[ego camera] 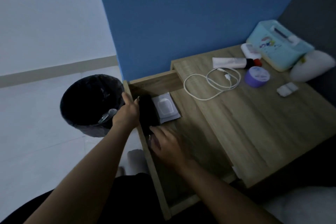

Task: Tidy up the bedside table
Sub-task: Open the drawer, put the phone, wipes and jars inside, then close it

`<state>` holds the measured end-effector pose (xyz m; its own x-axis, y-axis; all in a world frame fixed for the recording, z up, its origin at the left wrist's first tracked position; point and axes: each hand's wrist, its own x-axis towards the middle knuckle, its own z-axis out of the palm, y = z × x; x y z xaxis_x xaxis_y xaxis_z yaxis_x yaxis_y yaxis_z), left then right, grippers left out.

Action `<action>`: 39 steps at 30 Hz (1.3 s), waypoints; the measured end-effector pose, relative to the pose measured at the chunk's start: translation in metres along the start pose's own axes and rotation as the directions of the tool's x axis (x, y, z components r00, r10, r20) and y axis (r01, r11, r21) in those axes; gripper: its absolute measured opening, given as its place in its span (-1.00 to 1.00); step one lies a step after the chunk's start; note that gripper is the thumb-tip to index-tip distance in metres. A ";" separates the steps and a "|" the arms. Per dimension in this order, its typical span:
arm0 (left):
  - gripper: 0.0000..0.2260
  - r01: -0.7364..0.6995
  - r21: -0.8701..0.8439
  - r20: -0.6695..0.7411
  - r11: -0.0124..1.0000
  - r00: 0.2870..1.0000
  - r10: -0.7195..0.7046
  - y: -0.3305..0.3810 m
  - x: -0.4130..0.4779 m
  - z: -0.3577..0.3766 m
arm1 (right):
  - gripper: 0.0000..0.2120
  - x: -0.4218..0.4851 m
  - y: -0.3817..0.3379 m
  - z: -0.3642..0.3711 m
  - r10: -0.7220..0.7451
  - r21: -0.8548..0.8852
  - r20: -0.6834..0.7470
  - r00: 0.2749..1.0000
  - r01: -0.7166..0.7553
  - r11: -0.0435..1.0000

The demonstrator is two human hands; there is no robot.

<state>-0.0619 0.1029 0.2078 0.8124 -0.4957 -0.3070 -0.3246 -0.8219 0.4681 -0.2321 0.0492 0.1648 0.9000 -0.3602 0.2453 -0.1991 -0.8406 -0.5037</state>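
**Black case being settled in the drawer**

Black case [148, 112] lies in the open drawer [203, 147] at 7 o'clock of the bench [263, 123], touching a white packet [166, 108]. The left grip [127, 111] curls round its far end, probably to line it up along the drawer front. The right grip [167, 143] touches the near end, but blur hides whether it pinches or presses. A cable [211, 85] and a purple jar [257, 77] wait on top.

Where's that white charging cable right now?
In the head view, right of centre: the white cable lies coiled on the bedside table, just left of the purple jar.
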 end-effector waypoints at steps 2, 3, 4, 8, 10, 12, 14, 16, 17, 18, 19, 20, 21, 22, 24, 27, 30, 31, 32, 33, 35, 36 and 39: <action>-0.53 0.000 0.020 0.009 1.000 1.000 -0.001 0.005 -0.004 -0.002 | -0.72 0.010 0.002 -0.036 0.028 0.097 -0.161 0.987 -0.013 0.995; -0.55 0.000 0.036 0.018 0.999 1.000 -0.001 0.005 -0.007 -0.004 | -0.76 0.015 0.006 -0.055 0.031 0.103 -0.228 0.973 -0.007 0.995; -0.56 -0.007 0.058 0.029 0.998 1.000 0.005 0.009 -0.010 -0.006 | -0.78 0.021 0.013 -0.077 0.040 0.081 -0.289 0.957 -0.017 0.997; -0.54 -0.008 0.041 0.028 0.999 1.000 0.007 0.014 -0.012 -0.007 | -0.79 0.042 0.065 -0.157 0.186 -0.040 -0.522 0.833 -0.242 0.969; -0.53 0.019 0.041 0.009 0.999 1.000 -0.019 0.013 -0.010 -0.005 | -0.78 0.052 0.101 -0.187 0.238 -0.145 -0.579 0.779 -0.386 0.911; -0.49 0.076 0.029 -0.016 0.997 0.997 -0.076 0.015 -0.011 -0.007 | -0.74 0.059 0.137 -0.210 0.365 -0.178 -0.572 0.735 -0.545 0.819; -0.53 0.042 0.043 0.000 0.998 0.999 -0.042 0.016 -0.011 -0.006 | -0.61 0.063 0.166 -0.222 0.481 -0.154 -0.544 0.687 -0.645 0.748; -0.57 0.007 0.029 0.018 1.000 1.000 -0.007 0.016 -0.011 -0.006 | -0.44 0.066 0.182 -0.223 0.577 -0.110 -0.493 0.651 -0.705 0.701; -0.59 -0.009 0.029 0.022 1.000 1.000 0.008 0.016 -0.011 -0.006 | -0.39 0.067 0.189 -0.222 0.614 -0.095 -0.464 0.638 -0.725 0.682; -0.62 -0.023 0.047 0.023 0.999 1.000 0.022 0.016 -0.011 -0.007 | -0.37 0.069 0.192 -0.219 0.641 -0.084 -0.441 0.628 -0.740 0.667; -0.62 -0.025 0.060 0.014 0.998 1.000 0.024 0.018 -0.011 -0.008 | -0.37 0.070 0.196 -0.216 0.657 -0.082 -0.428 0.621 -0.751 0.656; -0.61 -0.012 0.069 0.012 0.998 1.000 0.011 0.019 -0.011 -0.008 | -0.37 0.070 0.198 -0.214 0.657 -0.095 -0.429 0.620 -0.754 0.650; -0.59 -0.004 0.082 0.015 0.997 1.000 0.003 0.021 -0.012 -0.009 | -0.38 0.070 0.200 -0.211 0.653 -0.109 -0.435 0.620 -0.756 0.646; -0.59 0.009 0.086 0.028 0.996 1.000 -0.012 0.023 -0.013 -0.010 | -0.38 0.071 0.202 -0.208 0.650 -0.119 -0.446 0.615 -0.761 0.638; -0.59 0.024 0.084 0.047 0.996 0.998 -0.028 0.023 -0.015 -0.010 | -0.39 0.072 0.205 -0.203 0.646 -0.125 -0.473 0.599 -0.772 0.623; -0.57 0.009 0.086 0.040 0.996 0.999 -0.012 0.022 -0.015 -0.010 | -0.43 0.073 0.206 -0.204 0.637 -0.072 -0.525 0.565 -0.775 0.628; -0.54 0.019 0.052 0.038 0.998 0.999 -0.021 0.020 -0.012 -0.008 | -0.39 0.076 0.196 -0.209 0.698 0.121 -0.556 0.451 -0.787 0.606; -0.53 0.025 0.047 0.040 0.999 0.999 -0.027 0.020 -0.011 -0.007 | -0.36 0.076 0.191 -0.211 0.694 0.177 -0.581 0.425 -0.767 0.617; -0.50 0.049 0.045 0.040 0.998 0.998 -0.051 0.020 -0.011 -0.008 | -0.34 0.077 0.182 -0.212 0.670 0.216 -0.615 0.415 -0.729 0.650; -0.49 0.059 0.056 0.036 0.997 0.997 -0.061 0.022 -0.012 -0.009 | -0.31 0.077 0.172 -0.212 0.633 0.240 -0.649 0.422 -0.676 0.697; -0.54 0.034 0.111 0.040 0.993 0.998 -0.038 0.028 -0.018 -0.012 | -0.28 0.076 0.140 -0.207 0.538 0.247 -0.684 0.493 -0.537 0.807; -0.56 0.020 0.139 0.045 0.990 0.999 -0.026 0.031 -0.022 -0.015 | -0.28 0.075 0.119 -0.200 0.497 0.245 -0.679 0.540 -0.472 0.847; -0.56 0.005 0.129 0.045 0.992 0.999 -0.011 0.031 -0.025 -0.017 | -0.18 0.067 0.057 -0.173 0.432 0.263 -0.570 0.699 -0.343 0.902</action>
<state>-0.0837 0.0945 0.2437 0.7936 -0.4984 -0.3489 -0.3800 -0.8539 0.3555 -0.2501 -0.0927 0.2963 0.3223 -0.8454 0.4260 -0.3864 -0.5283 -0.7561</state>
